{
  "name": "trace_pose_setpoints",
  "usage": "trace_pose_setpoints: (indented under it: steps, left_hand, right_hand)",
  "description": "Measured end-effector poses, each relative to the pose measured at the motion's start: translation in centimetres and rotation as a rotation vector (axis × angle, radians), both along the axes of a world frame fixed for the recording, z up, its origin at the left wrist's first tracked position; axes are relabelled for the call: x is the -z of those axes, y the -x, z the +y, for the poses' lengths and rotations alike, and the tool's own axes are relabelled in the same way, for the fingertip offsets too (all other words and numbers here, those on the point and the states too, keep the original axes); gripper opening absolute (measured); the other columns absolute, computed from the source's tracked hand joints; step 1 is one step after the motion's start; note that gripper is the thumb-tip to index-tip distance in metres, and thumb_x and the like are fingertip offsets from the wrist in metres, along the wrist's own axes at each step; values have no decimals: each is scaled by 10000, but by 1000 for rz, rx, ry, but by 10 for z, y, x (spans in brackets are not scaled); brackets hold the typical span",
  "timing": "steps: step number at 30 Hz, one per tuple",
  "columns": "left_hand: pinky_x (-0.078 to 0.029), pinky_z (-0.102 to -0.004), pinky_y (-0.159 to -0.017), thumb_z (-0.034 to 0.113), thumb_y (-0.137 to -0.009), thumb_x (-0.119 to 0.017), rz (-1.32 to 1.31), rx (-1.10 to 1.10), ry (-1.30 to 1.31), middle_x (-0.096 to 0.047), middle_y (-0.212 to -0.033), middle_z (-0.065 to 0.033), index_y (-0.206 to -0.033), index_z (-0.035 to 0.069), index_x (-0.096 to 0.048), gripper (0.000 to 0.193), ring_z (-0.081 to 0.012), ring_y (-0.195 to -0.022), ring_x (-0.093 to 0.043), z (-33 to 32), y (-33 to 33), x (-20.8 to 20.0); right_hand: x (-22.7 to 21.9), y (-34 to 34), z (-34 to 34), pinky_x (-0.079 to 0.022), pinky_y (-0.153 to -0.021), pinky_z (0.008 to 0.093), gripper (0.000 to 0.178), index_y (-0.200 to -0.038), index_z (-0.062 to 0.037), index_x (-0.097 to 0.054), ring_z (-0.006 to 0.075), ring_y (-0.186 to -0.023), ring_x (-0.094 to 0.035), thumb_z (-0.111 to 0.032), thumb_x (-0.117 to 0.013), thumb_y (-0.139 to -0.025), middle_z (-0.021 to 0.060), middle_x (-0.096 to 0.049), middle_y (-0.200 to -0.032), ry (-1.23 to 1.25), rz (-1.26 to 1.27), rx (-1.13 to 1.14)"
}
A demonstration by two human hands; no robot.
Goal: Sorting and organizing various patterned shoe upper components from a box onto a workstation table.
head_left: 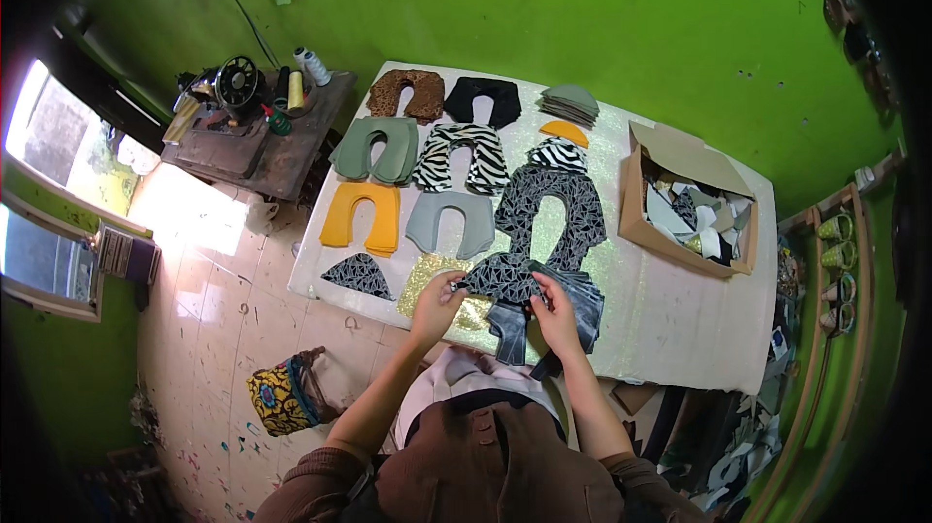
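Observation:
A black-and-grey patterned half-moon fabric piece [497,277] is stretched between my two hands above the table's near edge. My left hand [440,304] pinches its left corner; my right hand [551,304] grips its right end. Just beyond it lies a U-shaped stack of the same patterned material [550,203]. Under and beside my right hand are dark, shiny cut pieces [585,314]. A gold glittery sheet [419,282] lies below my left hand, partly covered by it. Another patterned half-moon piece [357,276] rests farther left.
U-shaped stacks in leopard [383,96], black [482,96], green [369,149], zebra [461,156], yellow [360,217] and grey [449,222] cover the table's left. A scrap-filled cardboard box [670,232] stands at right, a sewing machine [233,86] on a wooden table at far left.

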State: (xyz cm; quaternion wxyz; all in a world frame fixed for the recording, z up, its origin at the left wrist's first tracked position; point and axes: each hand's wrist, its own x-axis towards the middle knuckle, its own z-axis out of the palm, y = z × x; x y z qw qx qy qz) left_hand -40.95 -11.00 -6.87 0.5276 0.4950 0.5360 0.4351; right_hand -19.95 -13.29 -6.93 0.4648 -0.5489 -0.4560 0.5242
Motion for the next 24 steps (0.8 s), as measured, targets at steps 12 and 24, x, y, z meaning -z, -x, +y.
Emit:
trace_pose_setpoints:
  steps: [12,24]
  left_hand:
    - [-374,-193,-542,3,-833,-549,-33,-100,15,-482,-734,-6,-1162,19,-498,333,-55,-623,-412,-40,12,15]
    - [-398,-192,-566,25,-835,-551,72,-130,70,-525,-889,-4,-1167,51,-499,337,-49,-654,-441,-54,77,7]
  right_hand:
    - [0,14,-8,-459,-776,232,375,-1229,-25,-445,90,-894,-522,48,-446,-862,45,-550,-1016,110,116,-123]
    - [-3,76,-6,-424,-743,203,393,-1203,-15,-449,72,-857,-518,42,-526,-822,33,-554,-959,118,120,-208]
